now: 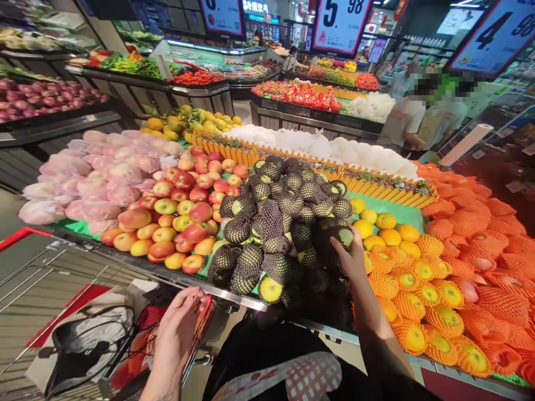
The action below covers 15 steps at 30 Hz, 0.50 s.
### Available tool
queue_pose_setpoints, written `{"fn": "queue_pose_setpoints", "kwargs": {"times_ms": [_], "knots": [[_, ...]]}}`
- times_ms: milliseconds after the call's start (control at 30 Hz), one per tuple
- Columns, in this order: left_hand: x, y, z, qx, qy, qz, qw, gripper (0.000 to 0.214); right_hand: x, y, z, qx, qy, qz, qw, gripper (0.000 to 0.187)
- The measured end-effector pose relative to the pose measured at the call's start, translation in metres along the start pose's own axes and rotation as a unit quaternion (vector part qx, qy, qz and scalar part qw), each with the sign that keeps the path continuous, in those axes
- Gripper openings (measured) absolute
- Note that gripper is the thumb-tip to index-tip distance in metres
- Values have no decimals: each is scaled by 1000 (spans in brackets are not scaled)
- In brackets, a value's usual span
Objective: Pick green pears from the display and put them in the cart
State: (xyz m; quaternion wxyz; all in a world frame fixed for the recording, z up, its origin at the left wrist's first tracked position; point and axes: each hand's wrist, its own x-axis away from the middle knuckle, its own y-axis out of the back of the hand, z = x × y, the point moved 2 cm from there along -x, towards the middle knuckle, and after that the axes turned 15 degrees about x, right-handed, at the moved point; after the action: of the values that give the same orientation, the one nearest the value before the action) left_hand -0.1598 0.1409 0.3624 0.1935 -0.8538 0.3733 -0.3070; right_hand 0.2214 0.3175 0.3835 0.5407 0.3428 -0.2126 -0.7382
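My right hand (353, 253) is closed around a green fruit in a black foam net (343, 236), at the right side of a heap of similar netted fruit (288, 206). Its thumb lies on the near left of the fruit, with the fingers on the far right. Low in the view, my left hand (178, 320) has its fingers curled at the red-edged rim of a shopping cart (203, 317), just in front of the display's metal edge. The underside of that grip is hidden.
Loose red and yellow apples (179, 206) and bagged pink fruit (112, 167) lie left of the heap. Oranges (390, 236), some in orange nets, are on the right. An orange slatted divider (267, 156) runs behind. Two people (422, 120) stand at the far right.
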Motion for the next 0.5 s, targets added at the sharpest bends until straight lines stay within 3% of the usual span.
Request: {"fn": "queue_pose_setpoints", "kwargs": {"times_ms": [100,200,333,433,500], "knots": [[7,18,-4,-8,-25,-48,999,47,-11,-28,9,107,71,9,992,70],[11,43,-3,-15,-30,-102,994,51,-18,-53,7,198,113,64,972,63],[6,92,4,-57,-52,-152,985,53,-24,-65,-5,244,146,111,952,70],[-8,143,16,-200,-40,-163,965,60,-28,-60,-10,223,169,122,952,77],[-18,179,28,-352,-14,-161,922,59,-29,-53,-10,211,173,112,956,83]]}}
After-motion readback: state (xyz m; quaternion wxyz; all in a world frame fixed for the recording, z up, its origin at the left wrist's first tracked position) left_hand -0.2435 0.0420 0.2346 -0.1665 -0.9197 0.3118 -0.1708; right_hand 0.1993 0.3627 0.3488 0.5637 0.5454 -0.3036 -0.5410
